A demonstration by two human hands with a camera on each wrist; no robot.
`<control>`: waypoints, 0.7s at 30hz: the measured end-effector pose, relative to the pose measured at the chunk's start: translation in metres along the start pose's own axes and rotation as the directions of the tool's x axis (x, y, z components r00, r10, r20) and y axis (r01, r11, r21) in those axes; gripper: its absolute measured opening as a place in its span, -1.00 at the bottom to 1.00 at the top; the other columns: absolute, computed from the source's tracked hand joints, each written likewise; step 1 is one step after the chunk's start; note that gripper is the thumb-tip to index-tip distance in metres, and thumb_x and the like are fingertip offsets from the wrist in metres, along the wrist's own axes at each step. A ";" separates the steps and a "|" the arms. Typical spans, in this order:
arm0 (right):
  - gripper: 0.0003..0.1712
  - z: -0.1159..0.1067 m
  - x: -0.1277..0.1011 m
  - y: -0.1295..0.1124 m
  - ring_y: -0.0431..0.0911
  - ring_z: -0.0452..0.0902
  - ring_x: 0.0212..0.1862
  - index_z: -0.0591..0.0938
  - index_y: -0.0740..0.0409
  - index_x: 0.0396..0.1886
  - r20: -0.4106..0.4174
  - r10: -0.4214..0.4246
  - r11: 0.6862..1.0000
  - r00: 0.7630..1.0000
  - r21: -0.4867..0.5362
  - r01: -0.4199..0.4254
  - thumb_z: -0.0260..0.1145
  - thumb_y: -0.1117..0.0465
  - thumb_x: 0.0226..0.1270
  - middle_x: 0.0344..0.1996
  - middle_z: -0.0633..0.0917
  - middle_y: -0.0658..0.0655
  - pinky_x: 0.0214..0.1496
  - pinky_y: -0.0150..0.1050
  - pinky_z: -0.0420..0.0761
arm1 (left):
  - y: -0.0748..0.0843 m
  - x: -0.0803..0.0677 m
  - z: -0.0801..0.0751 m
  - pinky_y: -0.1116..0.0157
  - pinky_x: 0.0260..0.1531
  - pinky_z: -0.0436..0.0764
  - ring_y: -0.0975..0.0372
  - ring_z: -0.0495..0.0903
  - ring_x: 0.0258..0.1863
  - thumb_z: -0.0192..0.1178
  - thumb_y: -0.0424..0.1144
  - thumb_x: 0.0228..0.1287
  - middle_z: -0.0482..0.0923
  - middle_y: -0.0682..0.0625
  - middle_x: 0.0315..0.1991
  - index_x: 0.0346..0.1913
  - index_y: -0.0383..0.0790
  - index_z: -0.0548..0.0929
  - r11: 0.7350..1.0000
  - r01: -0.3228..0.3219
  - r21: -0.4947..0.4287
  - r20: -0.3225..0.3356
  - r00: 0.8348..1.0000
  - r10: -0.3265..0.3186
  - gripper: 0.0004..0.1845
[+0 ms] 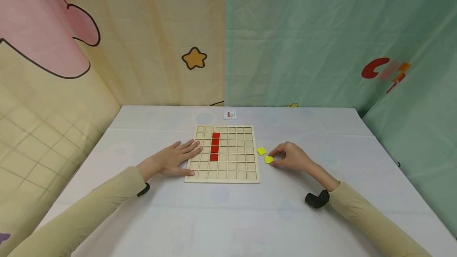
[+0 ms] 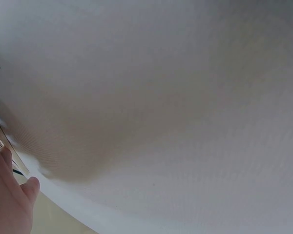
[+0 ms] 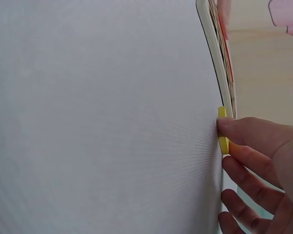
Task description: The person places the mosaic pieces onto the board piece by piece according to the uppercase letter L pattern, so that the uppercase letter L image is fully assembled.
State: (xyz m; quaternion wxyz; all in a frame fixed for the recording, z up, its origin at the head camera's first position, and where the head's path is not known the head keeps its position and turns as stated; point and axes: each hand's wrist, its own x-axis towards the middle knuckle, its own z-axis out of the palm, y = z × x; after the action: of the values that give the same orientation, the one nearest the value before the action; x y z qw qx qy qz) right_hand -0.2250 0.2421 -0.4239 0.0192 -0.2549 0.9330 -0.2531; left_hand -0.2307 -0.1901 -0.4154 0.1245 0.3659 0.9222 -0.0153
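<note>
A square wooden grid board [image 1: 232,175] lies on the table, with a column of red square tiles [image 1: 214,149] in its left half. My left hand [image 1: 173,158] rests spread on the board's left side, fingers straight; in the left wrist view that hand [image 2: 10,195] shows only at the lower left corner. To the board's right, my right hand [image 1: 292,157] pinches a yellow square tile [image 1: 268,160] between thumb and index finger, low at the tabletop. The right wrist view shows this yellow tile [image 3: 222,141] edge-on. A second yellow tile [image 1: 262,151] lies just beyond it, nearer the board.
A small card [image 1: 230,115] printed with a grid and coloured squares lies behind the board. Under everything is a white-covered table [image 1: 221,217]. Printed curtains [image 1: 303,43] hang along its back and sides.
</note>
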 end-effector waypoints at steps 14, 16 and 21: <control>-0.74 0.001 0.000 -0.007 -0.23 0.50 -0.33 0.78 0.05 -0.29 -0.039 0.026 0.999 0.999 -0.034 -0.027 0.54 0.08 0.00 -0.38 0.76 -0.08 -0.32 -0.39 0.49 | 0.001 0.000 0.000 -0.15 0.45 -0.08 0.01 -0.18 0.55 -0.08 0.40 0.26 -0.18 -0.05 0.57 0.54 -0.02 -0.05 1.000 0.008 -0.014 0.002 1.000 -0.008 -0.06; -0.74 0.001 0.001 -0.010 -0.24 0.49 -0.35 0.78 0.05 -0.29 -0.047 0.030 0.999 0.998 -0.042 -0.032 0.53 0.07 0.00 -0.38 0.76 -0.08 -0.33 -0.39 0.47 | 0.001 0.000 0.000 -0.15 0.45 -0.08 0.01 -0.18 0.56 -0.07 0.39 0.26 -0.18 -0.05 0.57 0.54 -0.02 -0.05 1.000 0.009 -0.013 0.003 1.000 -0.009 -0.06; -0.73 0.001 0.005 -0.018 -0.20 0.52 -0.31 0.78 0.04 -0.25 -0.057 0.050 0.998 0.997 -0.046 -0.052 0.52 0.07 0.01 -0.33 0.77 -0.05 -0.32 -0.36 0.48 | 0.000 0.001 0.000 -0.15 0.45 -0.08 0.02 -0.18 0.56 -0.08 0.40 0.26 -0.18 -0.04 0.57 0.54 -0.02 -0.05 1.000 0.006 -0.010 0.001 1.000 -0.006 -0.06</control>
State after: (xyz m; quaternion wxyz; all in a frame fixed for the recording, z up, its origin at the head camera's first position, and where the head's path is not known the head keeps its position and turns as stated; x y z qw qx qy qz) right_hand -0.2209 0.2262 -0.4161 -0.0065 -0.2243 0.9452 -0.2372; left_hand -0.2308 -0.1896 -0.4159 0.1267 0.3625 0.9232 -0.0114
